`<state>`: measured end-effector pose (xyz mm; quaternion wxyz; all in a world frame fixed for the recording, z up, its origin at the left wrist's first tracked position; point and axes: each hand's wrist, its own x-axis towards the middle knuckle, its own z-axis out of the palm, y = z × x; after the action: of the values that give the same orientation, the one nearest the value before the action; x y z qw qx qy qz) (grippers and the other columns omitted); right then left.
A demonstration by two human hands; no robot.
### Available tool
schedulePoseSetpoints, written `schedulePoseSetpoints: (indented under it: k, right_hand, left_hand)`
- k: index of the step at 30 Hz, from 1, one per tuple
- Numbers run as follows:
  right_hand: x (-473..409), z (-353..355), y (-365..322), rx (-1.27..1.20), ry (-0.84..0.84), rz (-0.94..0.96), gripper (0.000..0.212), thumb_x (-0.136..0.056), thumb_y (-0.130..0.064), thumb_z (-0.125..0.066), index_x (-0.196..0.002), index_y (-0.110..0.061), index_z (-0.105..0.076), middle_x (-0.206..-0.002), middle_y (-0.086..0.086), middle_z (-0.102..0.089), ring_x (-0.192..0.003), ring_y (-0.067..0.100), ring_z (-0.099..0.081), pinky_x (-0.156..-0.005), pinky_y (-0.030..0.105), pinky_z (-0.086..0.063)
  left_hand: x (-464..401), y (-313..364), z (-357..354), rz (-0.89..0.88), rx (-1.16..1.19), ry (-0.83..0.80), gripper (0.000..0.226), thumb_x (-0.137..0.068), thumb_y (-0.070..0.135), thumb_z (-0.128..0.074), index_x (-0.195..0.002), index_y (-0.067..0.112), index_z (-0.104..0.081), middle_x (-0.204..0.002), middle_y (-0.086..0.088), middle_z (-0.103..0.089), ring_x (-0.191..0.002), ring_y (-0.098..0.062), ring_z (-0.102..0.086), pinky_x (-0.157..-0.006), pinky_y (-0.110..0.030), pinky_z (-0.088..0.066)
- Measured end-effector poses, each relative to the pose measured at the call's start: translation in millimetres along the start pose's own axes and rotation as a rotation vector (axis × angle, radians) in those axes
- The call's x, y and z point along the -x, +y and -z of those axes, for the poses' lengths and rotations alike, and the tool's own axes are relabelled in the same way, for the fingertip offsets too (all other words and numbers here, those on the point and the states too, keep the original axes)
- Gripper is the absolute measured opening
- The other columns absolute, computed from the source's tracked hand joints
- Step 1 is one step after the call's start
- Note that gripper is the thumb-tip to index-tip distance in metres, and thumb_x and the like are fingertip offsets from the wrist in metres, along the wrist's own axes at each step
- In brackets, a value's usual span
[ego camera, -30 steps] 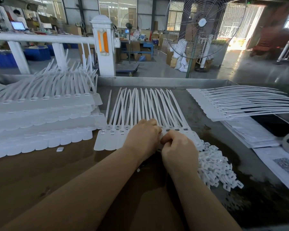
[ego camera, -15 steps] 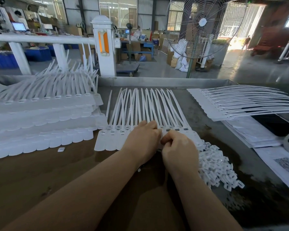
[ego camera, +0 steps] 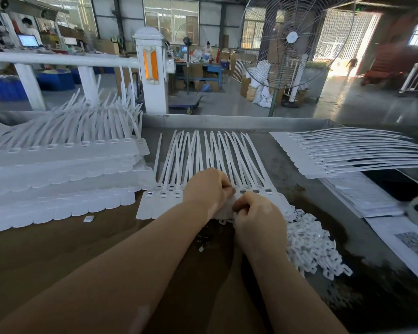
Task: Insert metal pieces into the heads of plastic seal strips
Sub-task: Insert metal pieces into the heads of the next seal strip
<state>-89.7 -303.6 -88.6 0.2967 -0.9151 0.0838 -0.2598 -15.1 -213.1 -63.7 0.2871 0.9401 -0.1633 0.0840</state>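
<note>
A row of white plastic seal strips [ego camera: 198, 160] lies in the middle of the table, tails pointing away, heads toward me. My left hand [ego camera: 206, 189] rests curled on the heads in the middle of the row, fingertips pinched at one head. My right hand [ego camera: 256, 218] is curled just to its right, fingertips meeting the left hand's; what it pinches is hidden. Three heads [ego camera: 163, 194] at the row's left end show small inserts in their slots. A heap of small white pieces [ego camera: 311, 247] lies right of my right hand.
Stacked rows of seal strips [ego camera: 58, 169] fill the table's left side. Another sheet of strips [ego camera: 348, 153] lies at the right over papers [ego camera: 372, 198]. One loose small piece [ego camera: 88, 219] sits on the brown board. A raised metal rim [ego camera: 227, 121] bounds the table's far edge.
Both hands stay at the same heads with only slight finger shifts. The view has tilted a little.
</note>
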Motion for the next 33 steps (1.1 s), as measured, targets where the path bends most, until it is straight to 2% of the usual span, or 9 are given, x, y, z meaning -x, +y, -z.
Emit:
schedulePoseSetpoints:
  k: [4,6,9,14,19,26,33]
  right_hand:
    - [0,1,-1,0.009,-0.011,0.007,0.019,-0.085,-0.006,-0.048,-0.086,-0.016,-0.064,-0.083,-0.002,-0.061,-0.081,0.015,-0.053,-0.069,0.030,-0.043]
    - [0,1,-1,0.005,-0.015,0.014,0.020,-0.085,-0.005,-0.047,-0.086,-0.015,-0.064,-0.082,-0.002,-0.060,-0.081,0.015,-0.053,-0.069,0.030,-0.043]
    - [0,2,-1,0.008,-0.013,0.019,0.019,-0.085,-0.005,-0.047,-0.087,-0.014,-0.064,-0.083,-0.002,-0.061,-0.082,0.015,-0.052,-0.068,0.028,-0.041]
    - [1,1,0,0.020,-0.018,0.011,0.019,-0.085,-0.007,-0.047,-0.088,-0.015,-0.064,-0.086,-0.002,-0.062,-0.084,0.014,-0.052,-0.067,0.027,-0.038]
    - [0,0,0,0.013,-0.005,0.021,0.018,-0.084,-0.005,-0.048,-0.087,-0.014,-0.064,-0.085,-0.001,-0.063,-0.083,0.015,-0.052,-0.066,0.025,-0.036]
    - [-1,-1,1,-0.002,0.016,0.035,0.018,-0.081,-0.002,-0.049,-0.082,-0.013,-0.064,-0.079,-0.001,-0.061,-0.073,0.011,-0.044,-0.059,0.022,-0.022]
    - [-1,0,2,0.005,0.001,0.042,0.019,-0.083,-0.003,-0.048,-0.084,-0.014,-0.063,-0.081,-0.002,-0.060,-0.076,0.011,-0.046,-0.062,0.023,-0.028]
  left_hand:
    - [-1,-2,-4,0.035,0.049,0.015,0.010,-0.087,0.029,-0.064,-0.088,0.023,-0.072,-0.088,0.009,-0.069,-0.078,-0.006,-0.058,-0.063,-0.017,-0.039]
    - [1,-4,-7,0.013,0.072,0.041,0.010,-0.087,0.028,-0.065,-0.088,0.022,-0.073,-0.089,0.009,-0.068,-0.081,-0.007,-0.060,-0.070,-0.019,-0.043]
    - [4,-6,-10,-0.018,0.074,0.086,0.012,-0.087,0.027,-0.064,-0.093,0.022,-0.074,-0.086,0.012,-0.061,-0.078,-0.005,-0.055,-0.074,-0.018,-0.040]
    - [5,-10,-14,-0.058,0.000,0.103,0.019,-0.091,0.029,-0.059,-0.103,0.022,-0.072,-0.100,0.006,-0.060,-0.087,-0.010,-0.055,-0.076,-0.020,-0.038]
    - [5,-13,-14,-0.110,-0.040,0.090,0.021,-0.091,0.030,-0.058,-0.106,0.023,-0.071,-0.092,0.010,-0.051,-0.086,-0.007,-0.048,-0.078,-0.020,-0.038]
    - [5,-12,-13,-0.092,-0.011,0.111,0.018,-0.093,0.023,-0.056,-0.097,0.021,-0.072,-0.098,0.006,-0.059,-0.089,-0.011,-0.054,-0.076,-0.019,-0.037]
    - [5,-11,-15,-0.070,0.012,0.136,0.017,-0.093,0.023,-0.055,-0.098,0.020,-0.071,-0.100,0.005,-0.060,-0.084,-0.008,-0.050,-0.076,-0.019,-0.036]
